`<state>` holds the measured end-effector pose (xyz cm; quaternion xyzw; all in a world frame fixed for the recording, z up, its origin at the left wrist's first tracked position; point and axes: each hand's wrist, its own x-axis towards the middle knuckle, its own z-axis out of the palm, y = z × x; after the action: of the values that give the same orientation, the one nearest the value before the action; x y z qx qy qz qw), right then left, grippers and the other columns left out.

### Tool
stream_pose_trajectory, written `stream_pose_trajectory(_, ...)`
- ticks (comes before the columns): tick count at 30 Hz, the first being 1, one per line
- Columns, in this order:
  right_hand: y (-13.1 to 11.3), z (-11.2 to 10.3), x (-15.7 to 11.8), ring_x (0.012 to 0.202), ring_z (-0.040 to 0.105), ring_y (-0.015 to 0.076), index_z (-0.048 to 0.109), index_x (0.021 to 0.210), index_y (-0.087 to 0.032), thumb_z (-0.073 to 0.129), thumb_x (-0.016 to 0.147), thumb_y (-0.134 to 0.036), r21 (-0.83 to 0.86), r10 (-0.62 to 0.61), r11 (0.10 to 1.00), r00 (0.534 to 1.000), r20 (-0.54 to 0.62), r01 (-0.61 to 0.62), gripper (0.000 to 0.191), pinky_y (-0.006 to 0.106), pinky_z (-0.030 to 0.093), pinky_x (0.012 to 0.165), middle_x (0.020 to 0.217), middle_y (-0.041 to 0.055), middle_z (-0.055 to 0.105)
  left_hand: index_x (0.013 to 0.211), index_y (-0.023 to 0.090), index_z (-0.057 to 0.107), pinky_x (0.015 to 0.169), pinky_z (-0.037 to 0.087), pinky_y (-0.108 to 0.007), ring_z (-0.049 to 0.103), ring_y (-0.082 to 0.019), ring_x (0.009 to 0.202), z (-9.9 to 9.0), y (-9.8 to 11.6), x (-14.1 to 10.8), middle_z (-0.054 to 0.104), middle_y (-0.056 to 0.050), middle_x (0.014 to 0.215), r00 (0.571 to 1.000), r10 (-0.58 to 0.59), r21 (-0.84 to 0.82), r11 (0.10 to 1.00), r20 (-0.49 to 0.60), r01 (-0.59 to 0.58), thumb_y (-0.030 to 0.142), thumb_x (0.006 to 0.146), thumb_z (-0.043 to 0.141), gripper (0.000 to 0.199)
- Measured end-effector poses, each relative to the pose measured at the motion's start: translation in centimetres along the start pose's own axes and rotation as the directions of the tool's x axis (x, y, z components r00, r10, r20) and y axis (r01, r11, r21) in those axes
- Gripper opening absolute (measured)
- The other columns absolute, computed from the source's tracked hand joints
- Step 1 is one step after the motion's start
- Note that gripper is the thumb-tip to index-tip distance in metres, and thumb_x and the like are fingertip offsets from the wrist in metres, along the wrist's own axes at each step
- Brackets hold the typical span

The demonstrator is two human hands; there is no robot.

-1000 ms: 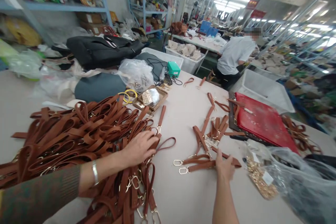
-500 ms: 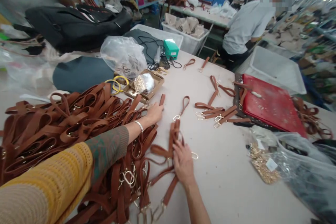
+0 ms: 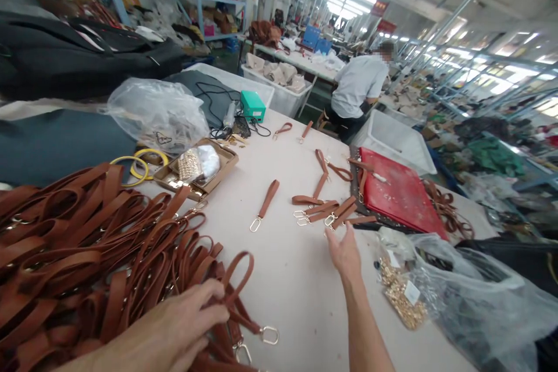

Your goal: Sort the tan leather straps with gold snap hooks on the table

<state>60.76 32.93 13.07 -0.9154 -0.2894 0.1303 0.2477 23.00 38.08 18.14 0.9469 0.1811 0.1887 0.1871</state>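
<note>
My left hand (image 3: 187,319) is over the right edge of a big heap of brown leather wrist straps (image 3: 87,244). Its fingers are bent but apart, with the tips against a looped strap (image 3: 244,270); whether they grip it is hard to see. Gold oval clasps (image 3: 269,335) stick out from the straps beside it. Farther right, my right hand (image 3: 344,253) reaches to a small group of straps (image 3: 320,207), thumb and fingers spread at their near ends. Between the hands and farther back, one single strap (image 3: 269,197) lies with its clasp toward me.
A cardboard box (image 3: 222,171) with gold chain stands behind the heap, near yellow tape rolls (image 3: 139,168). To the right lie a red panel (image 3: 392,192) and plastic bags (image 3: 479,296) with gold hardware (image 3: 403,302). A green device (image 3: 253,106) sits at the back. Beyond, a person (image 3: 357,84) bends over.
My left hand has drawn back toward me from the heap's far edge. My right hand has moved from the near straps to the group at the right. The view has shifted right and up.
</note>
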Motion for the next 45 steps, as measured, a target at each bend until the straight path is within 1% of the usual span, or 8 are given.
stream_pose_trajectory(4, 0.0, 1.7, 7.5, 0.123, 0.051, 0.0348, 0.029, 0.147, -0.014, 0.055, 0.089, -0.057, -0.099, 0.249, 0.960, 0.960, -0.124, -0.262, 0.076, 0.057, 0.039, 0.102, 0.139, 0.0200, 0.047, 0.117, 0.033, 0.064, 0.093, 0.053, -0.025, 0.062, -0.020, 0.114, 1.3, -1.9, -2.3, 0.061, 0.000, 0.132, 0.990, -0.142, 0.073, 0.987, 0.019, 0.140, 0.019, 0.081, 0.055, 0.040)
stream_pose_trajectory(8, -1.2, 4.9, 10.4, 0.126, 0.046, 0.0337, 0.037, 0.143, -0.021, 0.055, 0.091, -0.054, -0.124, 0.269, 0.948, 0.945, -0.186, -0.294, 0.064, 0.060, 0.037, 0.104, 0.143, 0.0139, 0.043, 0.116, 0.031, 0.065, 0.103, 0.048, -0.031, 0.060, -0.021, 0.117, 1.0, -7.8, 1.9, 0.064, -0.001, 0.127, 0.995, -0.099, 0.165, 0.982, 0.015, 0.096, 0.033, 0.090, 0.056, 0.028)
stream_pose_trajectory(18, -1.0, 9.0, 8.7, 0.131, 0.045, 0.0285, 0.050, 0.134, -0.015, 0.056, 0.094, -0.020, -0.060, -0.295, 0.954, 0.955, -0.017, 0.294, 0.041, 0.055, 0.032, 0.111, 0.138, 0.0123, 0.051, 0.121, 0.016, 0.061, 0.106, 0.043, -0.044, 0.053, -0.027, 0.121, 7.6, -16.2, 11.5, 0.059, -0.014, 0.128, 0.991, -0.120, 0.262, 0.960, 0.055, 0.102, 0.027, 0.094, 0.049, 0.031)
stream_pose_trajectory(21, -1.3, 9.0, 5.7, 0.133, 0.044, 0.0262, 0.055, 0.132, -0.013, 0.050, 0.090, -0.012, 0.032, -0.450, 0.893, 0.886, 0.113, 0.450, 0.042, 0.047, 0.033, 0.113, 0.140, 0.0150, 0.051, 0.126, 0.016, 0.058, 0.108, 0.040, -0.044, 0.050, -0.028, 0.125, 9.4, -17.3, 13.2, 0.055, -0.015, 0.134, 0.990, -0.135, 0.278, 0.953, 0.048, 0.117, 0.028, 0.094, 0.048, 0.035)
stream_pose_trajectory(27, -2.3, 4.6, 4.2, 0.106, 0.066, 0.0220, 0.077, 0.088, -0.026, 0.067, 0.082, -0.035, 0.243, -0.680, 0.724, 0.609, 0.408, 0.645, 0.015, 0.034, 0.050, 0.099, 0.106, 0.0028, 0.074, 0.134, 0.018, 0.052, 0.108, 0.039, -0.044, 0.047, -0.026, 0.131, 11.3, -18.9, 13.8, 0.053, -0.013, 0.141, 0.983, -0.183, 0.312, 0.935, 0.012, 0.170, 0.032, 0.095, 0.047, 0.041)
stream_pose_trajectory(33, -3.3, 2.9, 19.0, 0.120, 0.056, 0.0330, 0.048, 0.138, -0.009, 0.054, 0.085, -0.050, -0.080, -0.449, 0.887, 0.890, 0.077, 0.455, 0.068, 0.052, 0.039, 0.105, 0.128, 0.0198, 0.060, 0.135, 0.020, 0.052, 0.110, 0.036, -0.042, 0.045, -0.024, 0.133, 11.3, -19.1, 13.4, 0.052, -0.009, 0.143, 0.981, -0.196, 0.322, 0.929, 0.002, 0.185, 0.028, 0.094, 0.047, 0.042)
stream_pose_trajectory(39, -4.3, 4.5, 31.8, 0.140, 0.028, 0.0387, 0.034, 0.146, -0.006, 0.056, 0.084, -0.054, -0.346, -0.314, 0.905, 0.937, -0.152, 0.247, 0.082, 0.055, 0.024, 0.112, 0.150, 0.0256, 0.034, 0.139, 0.022, 0.047, 0.111, 0.034, -0.041, 0.043, -0.024, 0.134, 11.7, -20.0, 13.3, 0.048, -0.008, 0.146, 0.979, -0.201, 0.320, 0.931, 0.043, 0.178, 0.030, 0.094, 0.046, 0.045)
stream_pose_trajectory(45, 0.2, 3.0, 38.6, 0.143, 0.018, 0.0414, 0.035, 0.145, -0.007, 0.050, 0.089, -0.039, -0.531, -0.231, 0.845, 0.934, -0.272, 0.054, 0.066, 0.061, 0.015, 0.112, 0.152, 0.0277, 0.026, 0.138, 0.022, 0.047, 0.109, 0.036, -0.042, 0.045, -0.024, 0.130, 12.3, -20.6, 13.2, 0.049, -0.007, 0.144, 0.984, -0.175, 0.348, 0.925, 0.029, 0.154, 0.032, 0.094, 0.046, 0.045)
